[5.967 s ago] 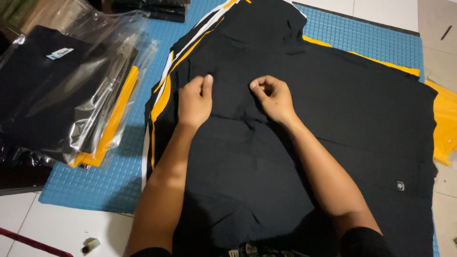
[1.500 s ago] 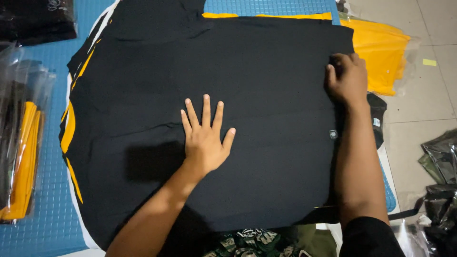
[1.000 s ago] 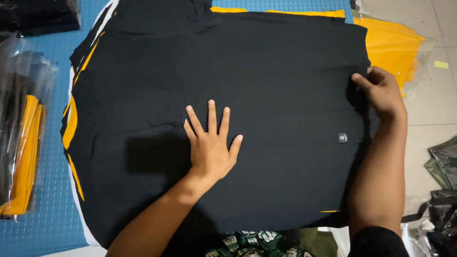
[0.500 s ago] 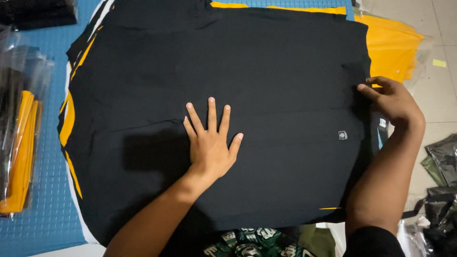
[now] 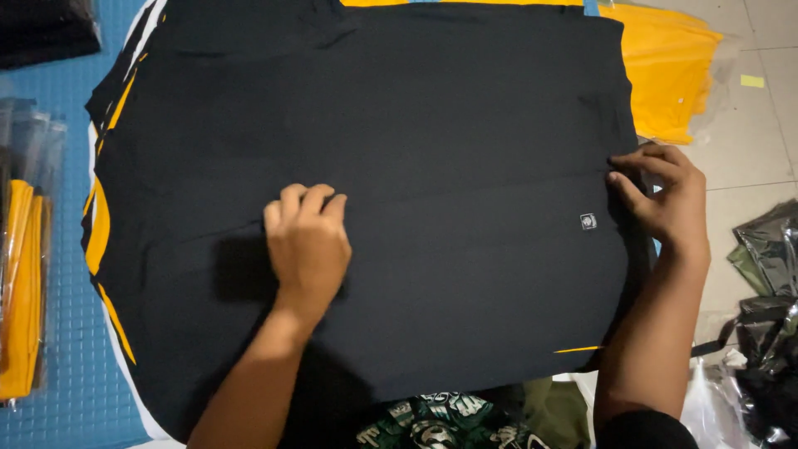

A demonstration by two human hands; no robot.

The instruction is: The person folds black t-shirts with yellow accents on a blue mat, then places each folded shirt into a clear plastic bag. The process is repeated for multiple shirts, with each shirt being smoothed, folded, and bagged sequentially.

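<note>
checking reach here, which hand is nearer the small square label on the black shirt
Right. The right hand grips the black shirt at its edge, just right of the small square label. The left hand rests curled on the fabric, well left of it.

This looks like a small garment packing spot set up on the floor of a home or stockroom. Pale floor tiles [image 5: 748, 166] surround a blue foam mat [image 5: 58, 349] bearing stacked black and yellow shirts [image 5: 416, 125]. Bagged folded shirts [image 5: 21, 283] lie left, and loose plastic bags [image 5: 765, 274] pile right.
</note>
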